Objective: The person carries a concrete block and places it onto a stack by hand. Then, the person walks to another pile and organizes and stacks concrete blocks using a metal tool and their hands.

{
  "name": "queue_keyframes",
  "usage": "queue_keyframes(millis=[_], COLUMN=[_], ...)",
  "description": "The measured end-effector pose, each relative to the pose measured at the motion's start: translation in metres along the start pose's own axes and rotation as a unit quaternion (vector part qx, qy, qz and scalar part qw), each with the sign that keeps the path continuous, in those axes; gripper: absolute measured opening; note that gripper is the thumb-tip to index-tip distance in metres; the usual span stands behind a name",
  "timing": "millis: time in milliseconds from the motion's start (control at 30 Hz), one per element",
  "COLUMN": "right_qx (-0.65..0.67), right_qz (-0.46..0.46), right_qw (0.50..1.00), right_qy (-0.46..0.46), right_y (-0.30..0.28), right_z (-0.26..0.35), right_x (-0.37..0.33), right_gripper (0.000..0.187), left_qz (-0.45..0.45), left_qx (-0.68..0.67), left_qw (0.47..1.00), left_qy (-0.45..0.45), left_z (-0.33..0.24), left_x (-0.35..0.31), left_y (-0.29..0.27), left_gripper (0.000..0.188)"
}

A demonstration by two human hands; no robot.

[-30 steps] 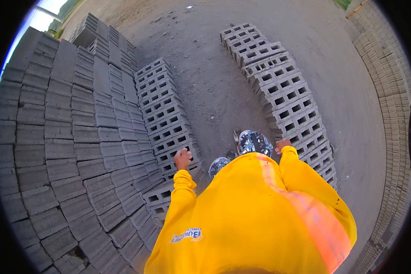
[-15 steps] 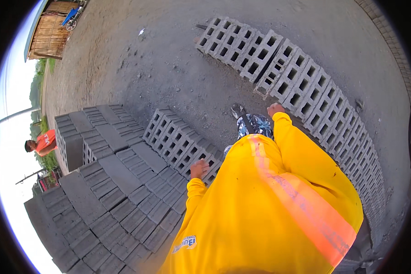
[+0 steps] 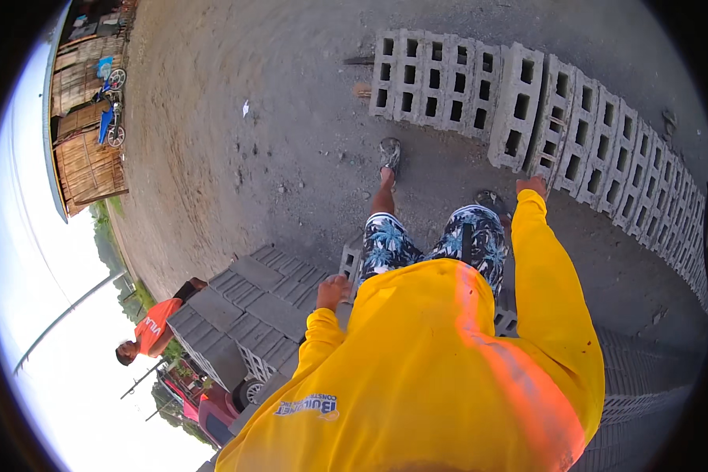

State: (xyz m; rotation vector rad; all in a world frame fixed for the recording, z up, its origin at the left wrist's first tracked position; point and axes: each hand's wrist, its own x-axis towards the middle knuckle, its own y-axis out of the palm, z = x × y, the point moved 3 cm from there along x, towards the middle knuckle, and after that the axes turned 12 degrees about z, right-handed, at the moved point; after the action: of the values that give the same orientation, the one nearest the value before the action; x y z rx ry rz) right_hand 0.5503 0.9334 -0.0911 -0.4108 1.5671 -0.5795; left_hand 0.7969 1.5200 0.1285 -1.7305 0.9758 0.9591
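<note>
From the head view, the person in a yellow long-sleeved shirt [image 3: 440,377] and patterned blue shorts [image 3: 436,240] stands on a dirt yard [image 3: 236,157] among hollow concrete blocks. The left hand [image 3: 333,291] hangs loosely curled at the hip, just above the near stack of concrete blocks [image 3: 252,307] — its grip holds nothing, the fingers half bent and apart from the block tops. The right hand [image 3: 532,186] is stretched forward and low, its fingers drooping, close to the foot of the long row of hollow blocks [image 3: 527,110] that stand on edge with their cavities facing the camera; whether it touches a block cannot be told, and the grip is empty. The nearest block to that hand is the tilted one [image 3: 516,106] leaning out of the row. Two sandalled feet show on the ground — one foot [image 3: 389,153] ahead, the other [image 3: 489,200] by the right hand. At the left rim another person in an orange shirt [image 3: 151,326] bends beside the near stack, with bamboo sheds [image 3: 86,149] beyond.
</note>
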Motion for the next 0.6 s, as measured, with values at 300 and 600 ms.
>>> queue_keyframes(millis=[300, 600], right_qx=[-0.050, 0.443], right_qz=[-0.094, -0.398], right_qw=[0.985, 0.803], right_qy=[0.139, -0.030], right_y=[-0.009, 0.059], right_z=[0.004, 0.024], right_x=[-0.012, -0.120], right_gripper=[0.068, 0.028], left_qz=[0.012, 0.106], left_qx=[0.061, 0.297], left_qw=[0.998, 0.948], left_qy=[-0.015, 0.052], left_z=[-0.163, -0.251], left_x=[0.174, 0.278], left_y=[-0.248, -0.235], left_gripper=[0.041, 0.037])
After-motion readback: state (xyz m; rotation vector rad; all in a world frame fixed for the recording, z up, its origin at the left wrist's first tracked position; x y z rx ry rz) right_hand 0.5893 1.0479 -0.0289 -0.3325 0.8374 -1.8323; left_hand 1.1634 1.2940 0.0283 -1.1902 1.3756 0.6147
